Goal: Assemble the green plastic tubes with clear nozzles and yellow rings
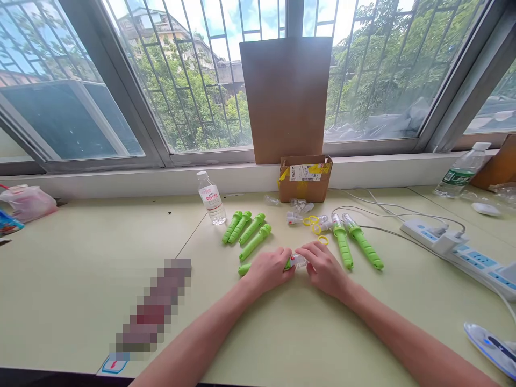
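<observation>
My left hand (269,267) is closed around a green spiral-grooved plastic handle (243,269), which lies level just over the table. At the handle's right end sits a clear plastic cap (298,260), with the fingers of my right hand (324,269) closed about it. The exact joint between cap and handle is partly hidden by fingers. Several similar handles with threaded ends, one a bare green handle (255,242), lie beyond my left hand. Right of my right hand lie two capped green handles (343,244). Loose clear caps (296,215) and yellow rings (316,228) are scattered ahead.
A small cardboard box (303,188) stands against the windowsill. One water bottle (212,199) is upright at centre left, another bottle (461,172) at far right. Cables run to a white power strip (467,258). A plastic bag (28,204) sits at far left.
</observation>
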`<state>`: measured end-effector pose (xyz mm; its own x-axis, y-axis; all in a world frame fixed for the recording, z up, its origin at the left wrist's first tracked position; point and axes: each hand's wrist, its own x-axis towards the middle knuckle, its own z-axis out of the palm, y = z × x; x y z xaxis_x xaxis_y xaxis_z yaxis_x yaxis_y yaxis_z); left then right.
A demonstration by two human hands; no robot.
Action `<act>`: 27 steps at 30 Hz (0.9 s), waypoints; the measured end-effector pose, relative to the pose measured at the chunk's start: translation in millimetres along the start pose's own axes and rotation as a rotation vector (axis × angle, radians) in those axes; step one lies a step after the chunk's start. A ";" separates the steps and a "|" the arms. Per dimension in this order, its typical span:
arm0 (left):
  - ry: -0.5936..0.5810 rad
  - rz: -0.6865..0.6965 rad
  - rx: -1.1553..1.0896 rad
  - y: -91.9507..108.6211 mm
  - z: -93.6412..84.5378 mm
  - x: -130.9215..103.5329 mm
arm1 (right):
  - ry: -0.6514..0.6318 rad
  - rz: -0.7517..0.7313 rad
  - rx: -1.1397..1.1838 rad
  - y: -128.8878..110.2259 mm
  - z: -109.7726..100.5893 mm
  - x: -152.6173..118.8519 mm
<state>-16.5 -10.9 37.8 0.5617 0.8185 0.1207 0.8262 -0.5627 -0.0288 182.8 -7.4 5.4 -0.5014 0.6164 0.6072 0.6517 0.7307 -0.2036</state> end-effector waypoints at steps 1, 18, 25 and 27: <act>-0.002 -0.001 0.006 0.9 0.5 -0.4 | -0.005 -0.017 0.008 -1.4 0.3 0.1; 0.066 0.075 -0.125 1.2 1.3 -5.8 | -0.090 -0.073 0.046 -5.1 -1.8 -0.6; 0.109 0.119 -0.218 2.3 4.6 -6.6 | -0.062 -0.035 0.070 -10.3 -0.8 -1.2; 0.102 0.141 -0.242 1.5 3.6 -7.5 | -0.045 -0.031 0.076 -11.1 -0.1 -1.3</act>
<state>-19.3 -17.4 33.3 0.6526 0.7214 0.2317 0.6990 -0.6912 0.1832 176.2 -16.3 7.0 -0.5469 0.6043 0.5794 0.5914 0.7687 -0.2435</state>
